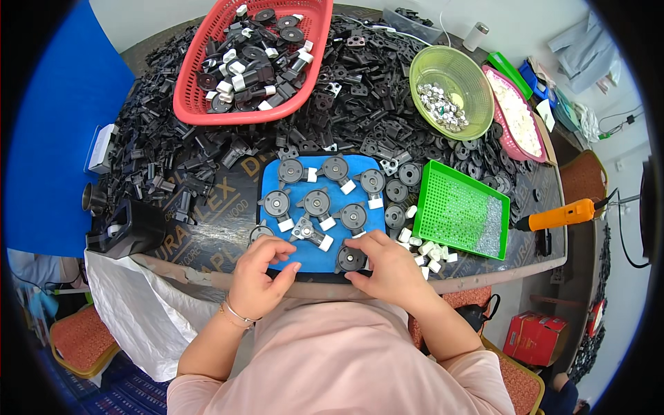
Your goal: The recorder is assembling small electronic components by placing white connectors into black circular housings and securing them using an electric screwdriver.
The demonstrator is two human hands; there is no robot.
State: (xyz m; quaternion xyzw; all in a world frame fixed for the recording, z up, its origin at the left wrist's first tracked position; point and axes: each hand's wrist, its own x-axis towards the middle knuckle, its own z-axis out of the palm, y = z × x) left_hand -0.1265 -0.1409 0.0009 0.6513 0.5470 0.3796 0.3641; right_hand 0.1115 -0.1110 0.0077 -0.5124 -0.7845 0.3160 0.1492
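A blue mat (311, 259) lies before me, bearing several black round-headed parts with white end caps. Over its near left corner, my left hand (263, 268) is open, thumb and fingers apart, with nothing visible between them. Its fingertips are close to a black disc part (260, 233) that they partly cover. At the near right corner, my right hand (387, 268) grips a black disc part (351, 259) by its right side, between thumb and fingers. Between the hands sits a part without a disc (304, 229), its metal inside showing and its white cap (325, 242) pointing right.
Loose white caps (432, 254) lie right of the mat, beside a green tray (449, 166) of small clear pieces. A red basket (181, 97) of capped parts rests on heaped black pieces. Farther right are a yellow-green basket (423, 69) and an orange power screwdriver (564, 215).
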